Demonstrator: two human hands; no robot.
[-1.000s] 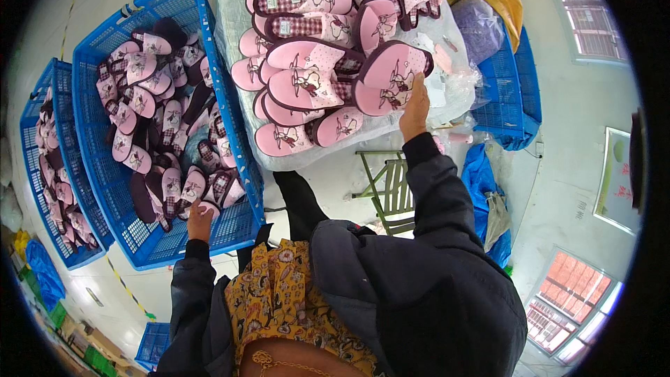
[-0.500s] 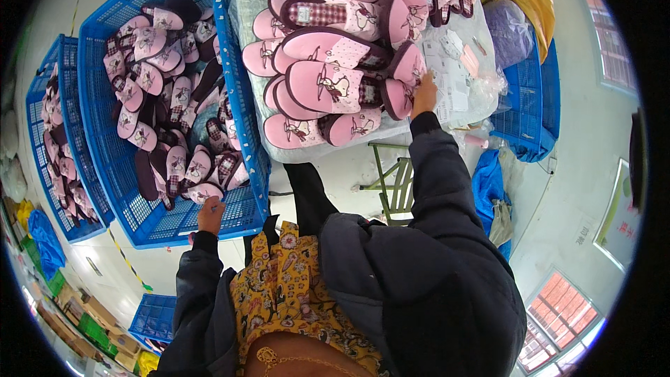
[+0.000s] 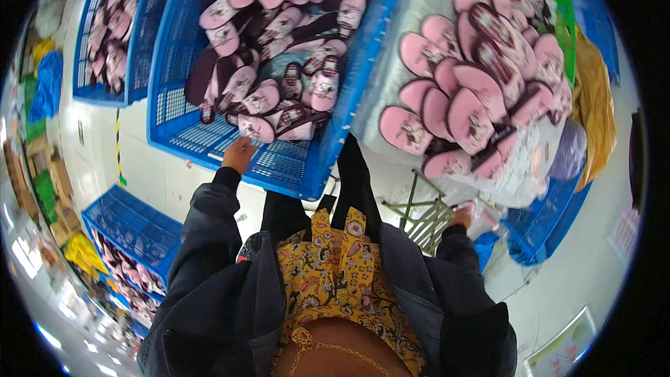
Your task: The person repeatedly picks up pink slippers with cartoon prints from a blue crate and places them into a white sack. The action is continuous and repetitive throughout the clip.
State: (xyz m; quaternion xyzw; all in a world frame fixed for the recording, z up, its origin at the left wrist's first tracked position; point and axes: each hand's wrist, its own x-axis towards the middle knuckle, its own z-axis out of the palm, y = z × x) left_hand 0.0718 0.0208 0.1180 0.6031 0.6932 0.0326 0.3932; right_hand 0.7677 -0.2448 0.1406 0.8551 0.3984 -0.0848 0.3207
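Observation:
My left hand (image 3: 239,154) is at the front rim of a large blue crate (image 3: 209,160), its fingers bent together. Whatever they hold, if anything, is too small to make out. Just beyond the fingertips lies a pink slipper (image 3: 256,128), one of several piled in the crate with dark soles and checked linings. My right hand (image 3: 461,217) hangs low beside a green folding stool (image 3: 427,225), close to some clear and pinkish plastic. Blur hides its fingers. Above it, pink slippers (image 3: 469,122) lie in overlapping rows on a plastic-covered stack (image 3: 380,108).
Another blue crate (image 3: 139,35) of slippers stands at the far left, and a third (image 3: 132,216) at the lower left. A green crate (image 3: 569,28) is behind the stack. Blue crates, a yellow sheet (image 3: 593,98) and a purple bag (image 3: 569,150) sit at the right.
My view has turned left, so the crates and stack appear farther right. My right hand has left the slippers on the stack and dropped beside the stool. My left hand stays at the crate's rim.

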